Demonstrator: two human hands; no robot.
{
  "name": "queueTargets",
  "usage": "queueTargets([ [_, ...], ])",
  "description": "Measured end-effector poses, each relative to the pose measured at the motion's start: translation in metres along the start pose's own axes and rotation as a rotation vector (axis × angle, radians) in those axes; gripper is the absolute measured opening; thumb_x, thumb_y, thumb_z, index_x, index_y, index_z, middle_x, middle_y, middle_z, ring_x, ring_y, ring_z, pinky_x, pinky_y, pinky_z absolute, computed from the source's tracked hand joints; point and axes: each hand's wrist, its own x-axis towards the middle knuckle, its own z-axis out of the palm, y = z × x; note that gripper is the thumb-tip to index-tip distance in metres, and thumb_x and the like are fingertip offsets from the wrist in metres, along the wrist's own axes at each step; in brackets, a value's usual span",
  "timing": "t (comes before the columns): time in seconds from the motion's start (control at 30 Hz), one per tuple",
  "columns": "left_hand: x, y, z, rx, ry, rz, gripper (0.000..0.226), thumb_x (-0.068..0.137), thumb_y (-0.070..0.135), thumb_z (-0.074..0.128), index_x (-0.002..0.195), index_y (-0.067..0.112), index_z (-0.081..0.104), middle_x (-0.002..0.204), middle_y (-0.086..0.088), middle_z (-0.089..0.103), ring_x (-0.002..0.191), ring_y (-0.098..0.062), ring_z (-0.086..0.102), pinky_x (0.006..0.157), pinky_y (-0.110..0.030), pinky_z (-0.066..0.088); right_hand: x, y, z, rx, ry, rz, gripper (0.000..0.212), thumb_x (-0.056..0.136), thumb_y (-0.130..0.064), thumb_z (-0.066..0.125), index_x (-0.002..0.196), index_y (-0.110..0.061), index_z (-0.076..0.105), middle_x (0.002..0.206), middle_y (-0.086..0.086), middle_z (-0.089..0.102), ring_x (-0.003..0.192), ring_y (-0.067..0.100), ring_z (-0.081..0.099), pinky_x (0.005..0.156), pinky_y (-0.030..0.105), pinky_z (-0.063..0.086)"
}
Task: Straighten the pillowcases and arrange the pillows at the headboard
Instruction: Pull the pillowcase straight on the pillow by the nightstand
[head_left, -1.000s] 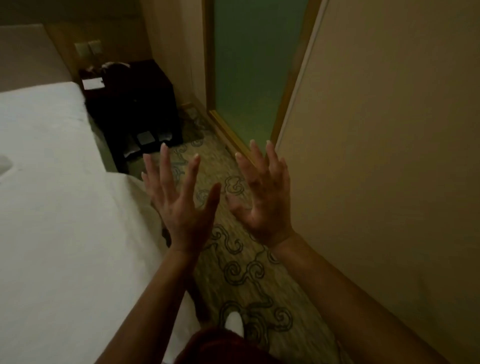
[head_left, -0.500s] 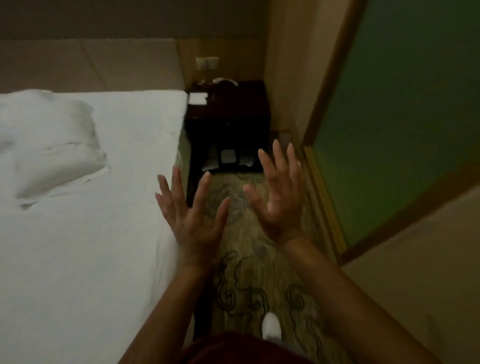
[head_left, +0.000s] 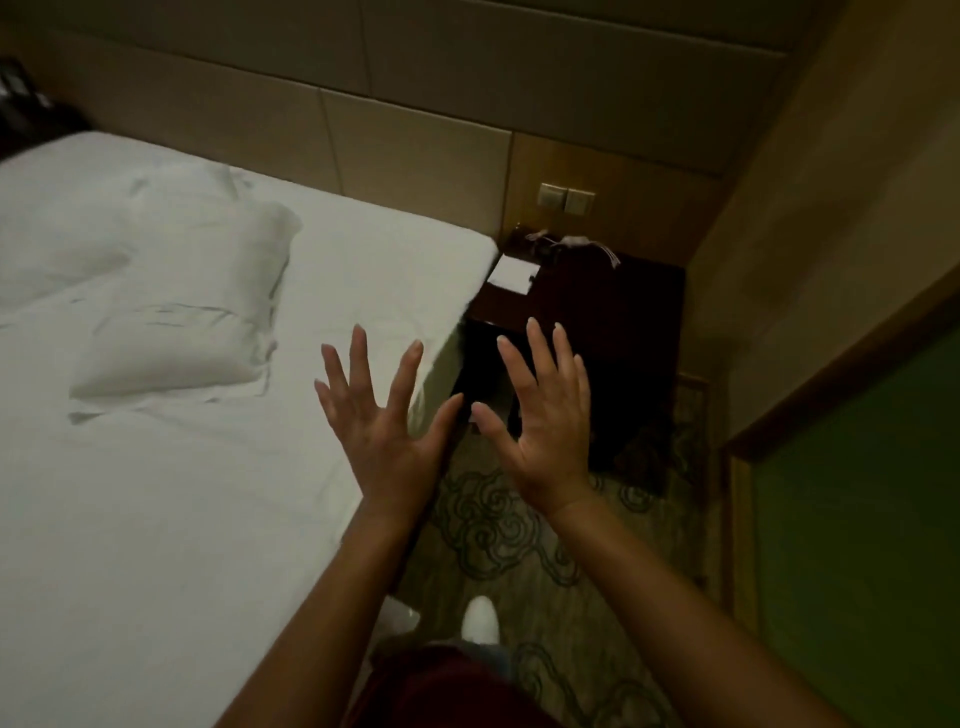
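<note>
Far left, I see a rumpled white pillow lying flat on the bed, a second pillow bunched behind it, both a little short of the padded headboard. The sheet between the pillows and the bed's right edge is bare. My left hand hangs over that edge with fingers splayed wide, palm facing forward — it holds nothing and touches nothing. Just beside it, thumbs nearly meeting but apart, my right hand is spread the same way, empty, above the patterned carpet. Beyond it a dark nightstand sits tight against the bed's corner, a white notepad on top. The carpet strip runs narrow between bed and the right wall.
</note>
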Motion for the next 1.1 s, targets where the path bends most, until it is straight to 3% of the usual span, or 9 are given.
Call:
queueTargets([
  [0.1,0.095,-0.018,0.097,0.023,0.046,0.009,0.069,0.088,0.053,0.069,0.147,0.03,0.043,0.162,-0.016,0.021,0.151,-0.04,0.009,0.115,-0.066,0.013,0.095,0.076,0.048,0.021,-0.031,0.0,0.067,0.1,-0.062,0.038,0.157,-0.029,0.03,0.169,0.001,0.016,0.157,0.028,0.006,0.121,0.062,0.013],
  [0.17,0.108,-0.008,0.11,0.01,0.012,-0.062,0.068,0.088,0.055,0.067,0.147,0.029,0.045,0.163,-0.012,0.021,0.152,-0.036,0.008,0.116,-0.065,0.013,0.108,0.097,0.053,-0.026,-0.04,0.024,0.067,0.1,-0.063,0.037,0.158,-0.032,0.026,0.17,-0.001,0.013,0.157,0.027,0.005,0.121,0.062,0.013],
  [0.2,0.151,-0.03,0.143,0.066,0.032,-0.102,0.068,0.088,0.056,0.066,0.147,0.028,0.045,0.164,-0.01,0.02,0.153,-0.034,0.007,0.117,-0.064,0.012,0.164,0.119,0.085,0.041,-0.075,0.023,0.067,0.1,-0.063,0.037,0.158,-0.033,0.025,0.17,-0.003,0.012,0.157,0.026,0.004,0.122,0.061,0.013],
  [0.37,0.232,-0.08,0.195,0.191,0.026,-0.132,0.069,0.088,0.06,0.063,0.148,0.03,0.043,0.164,-0.008,0.02,0.153,-0.032,0.007,0.117,-0.065,0.011,0.272,0.143,0.151,0.073,-0.069,-0.027,0.068,0.099,-0.064,0.04,0.157,-0.031,0.029,0.169,-0.002,0.015,0.157,0.023,0.006,0.123,0.058,0.012],
  [0.43,0.244,-0.123,0.226,0.342,0.075,-0.254,0.07,0.088,0.061,0.062,0.149,0.032,0.042,0.165,-0.006,0.018,0.153,-0.032,0.006,0.116,-0.066,0.011,0.316,0.152,0.214,0.184,-0.156,-0.058,0.069,0.098,-0.066,0.038,0.157,-0.03,0.028,0.169,0.0,0.017,0.157,0.024,0.007,0.122,0.059,0.014],
  [0.5,0.232,-0.129,0.228,0.32,0.03,-0.246,0.07,0.088,0.062,0.062,0.149,0.035,0.04,0.166,-0.003,0.015,0.153,-0.031,0.005,0.116,-0.066,0.011,0.311,0.15,0.222,0.208,-0.156,-0.049,0.07,0.098,-0.065,0.039,0.158,-0.031,0.026,0.169,-0.001,0.015,0.157,0.022,0.006,0.122,0.059,0.015],
  [0.63,0.323,-0.212,0.223,0.555,0.184,-0.449,0.068,0.09,0.063,0.058,0.15,0.038,0.037,0.166,0.0,0.013,0.153,-0.029,0.003,0.118,-0.064,0.01,0.427,0.101,0.324,0.363,-0.359,-0.258,0.069,0.098,-0.063,0.043,0.158,-0.033,0.026,0.17,-0.002,0.014,0.157,0.02,0.004,0.124,0.055,0.012],
  [0.87,0.334,-0.314,0.189,0.686,0.228,-0.622,0.064,0.091,0.062,0.056,0.148,0.039,0.039,0.165,-0.001,0.016,0.153,-0.029,0.002,0.119,-0.061,0.011,0.448,0.029,0.428,0.429,-0.517,-0.384,0.068,0.099,-0.062,0.046,0.158,-0.04,0.02,0.169,-0.008,0.011,0.157,0.016,0.001,0.125,0.05,0.008],
  [1.1,0.308,-0.389,0.194,0.73,0.081,-0.793,0.064,0.092,0.064,0.049,0.15,0.04,0.037,0.165,-0.002,0.017,0.153,-0.03,0.004,0.118,-0.061,0.012,0.427,0.006,0.529,0.347,-0.726,-0.423,0.067,0.098,-0.063,0.044,0.157,-0.038,0.024,0.169,-0.004,0.015,0.157,0.022,0.007,0.123,0.053,0.016],
])
